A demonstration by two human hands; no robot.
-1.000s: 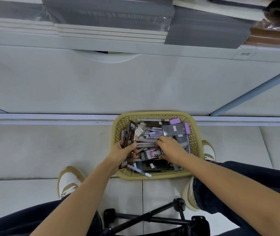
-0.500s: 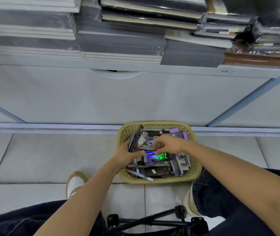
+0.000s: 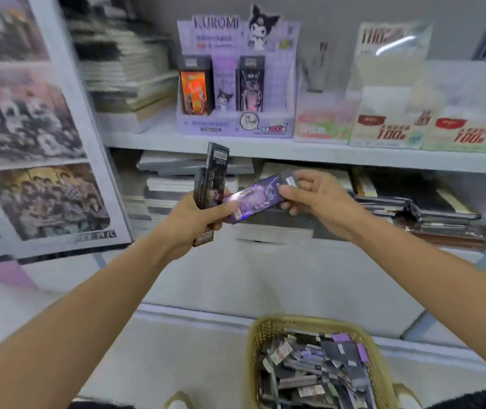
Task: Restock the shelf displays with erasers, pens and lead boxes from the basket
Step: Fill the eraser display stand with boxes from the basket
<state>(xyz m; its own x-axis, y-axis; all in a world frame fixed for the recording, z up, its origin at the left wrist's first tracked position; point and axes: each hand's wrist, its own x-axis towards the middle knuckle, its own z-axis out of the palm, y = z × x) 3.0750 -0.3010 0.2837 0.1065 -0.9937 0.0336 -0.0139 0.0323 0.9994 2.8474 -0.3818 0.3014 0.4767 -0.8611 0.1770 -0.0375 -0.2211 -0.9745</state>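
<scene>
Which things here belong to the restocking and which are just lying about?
Job: tall dark packs in left hand; shiny purple pack in right hand; purple Kuromi cardboard display; tan plastic basket.
Lying about: stacked grey notebooks; group-photo posters.

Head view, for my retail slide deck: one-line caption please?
Left hand grips upright dark packs, right hand pinches purple pack, facing the Kuromi display; basket below.

Left hand (image 3: 194, 212), right hand (image 3: 317, 199), forearms (image 3: 88, 305) bare; dark trousers (image 3: 477, 399); tan-trimmed shoes (image 3: 176, 400).
</scene>
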